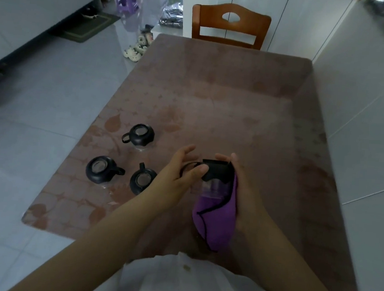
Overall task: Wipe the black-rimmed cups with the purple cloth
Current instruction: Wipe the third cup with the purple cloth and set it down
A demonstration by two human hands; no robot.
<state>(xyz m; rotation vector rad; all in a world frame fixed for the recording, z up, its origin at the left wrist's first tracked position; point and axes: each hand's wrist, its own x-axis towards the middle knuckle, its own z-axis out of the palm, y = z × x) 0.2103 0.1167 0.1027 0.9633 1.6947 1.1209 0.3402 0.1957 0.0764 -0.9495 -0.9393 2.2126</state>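
Note:
A glass cup with a black rim [216, 176] is held above the table, tilted on its side. My left hand [179, 176] grips it by the black collar and handle. My right hand [242, 195] cups the purple cloth [215, 218] against the cup's clear body; the cloth hangs down below the hand. Three more black-rimmed cups stand upside down on the table to the left: one farther back [140, 135], one at the left [100, 168], one close to my left wrist [142, 180].
The table [235, 103] has a brown leaf-patterned cover under glass. A wooden chair [230, 25] stands at its far end. White cabinets run along the right. On the tiled floor at the left are slippers [138, 47] and a purple stool [126, 0].

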